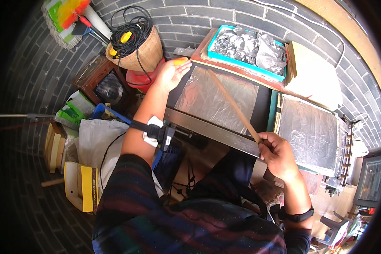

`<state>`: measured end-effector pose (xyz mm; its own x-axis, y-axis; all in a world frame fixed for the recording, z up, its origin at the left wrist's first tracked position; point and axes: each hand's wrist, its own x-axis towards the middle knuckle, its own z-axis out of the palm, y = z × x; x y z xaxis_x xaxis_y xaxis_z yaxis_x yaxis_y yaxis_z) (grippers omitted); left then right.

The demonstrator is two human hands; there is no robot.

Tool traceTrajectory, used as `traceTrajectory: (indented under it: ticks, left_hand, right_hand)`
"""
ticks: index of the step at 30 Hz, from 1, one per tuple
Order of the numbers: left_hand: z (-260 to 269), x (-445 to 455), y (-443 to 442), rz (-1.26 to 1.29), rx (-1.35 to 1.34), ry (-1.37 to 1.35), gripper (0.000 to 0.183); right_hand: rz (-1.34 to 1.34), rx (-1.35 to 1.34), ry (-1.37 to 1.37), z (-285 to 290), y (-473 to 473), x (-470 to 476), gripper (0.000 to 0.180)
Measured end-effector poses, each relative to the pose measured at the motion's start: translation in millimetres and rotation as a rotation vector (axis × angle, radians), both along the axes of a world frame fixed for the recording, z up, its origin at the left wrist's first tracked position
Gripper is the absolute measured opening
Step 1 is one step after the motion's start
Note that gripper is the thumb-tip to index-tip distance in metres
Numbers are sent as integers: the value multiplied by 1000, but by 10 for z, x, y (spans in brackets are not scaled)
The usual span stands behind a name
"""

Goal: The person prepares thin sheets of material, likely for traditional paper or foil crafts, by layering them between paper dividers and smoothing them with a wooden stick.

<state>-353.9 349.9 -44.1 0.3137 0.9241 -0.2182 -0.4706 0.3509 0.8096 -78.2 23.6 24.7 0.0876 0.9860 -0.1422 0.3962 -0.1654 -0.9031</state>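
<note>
A thin silvery foil sheet lies on a black work surface in front of me. My right hand grips the near end of a flat wooden stick, which reaches diagonally across the sheet to its far edge. Beyond the sheet's far left corner, my left hand is held palm up with its fingers apart; something orange covers one fingertip. To the right sits a stack of similar silvery sheets. A metal strip runs along the surface's near edge.
A turquoise-rimmed tray of crumpled foil scraps stands behind the surface, beside a stack of brownish paper. At the back left, a woven basket holds coiled black cable. A speaker and a yellow box are at the left.
</note>
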Motion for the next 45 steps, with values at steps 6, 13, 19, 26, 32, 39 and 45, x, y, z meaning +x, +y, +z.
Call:
traceTrajectory:
  ticks: [6,13,19,26,32,39,45]
  left_hand:
    - [-344,113,90,-152,-150,67,29]
    - [-208,-81,-20,40,-32,-94,29]
    - [-92,-149,-599,57,272,259,23]
    - [-384,-32,-420,54,837,1304,57]
    - [-208,187,-474,-160,735,1483,71]
    - [-51,325,-588,-420,1072,1921,64]
    - [138,306,-568,-442,1108,2013,52]
  right_hand:
    - [-70,60,58,12,-161,93,21]
    - [-163,33,79,268,-463,244,22]
    - [-312,120,156,353,-911,645,19]
    - [-361,89,70,378,-1050,638,18]
    - [-361,94,31,246,-1152,588,19]
    - [-370,87,47,240,-1204,594,19]
    - [-334,104,7,191,-1188,585,18]
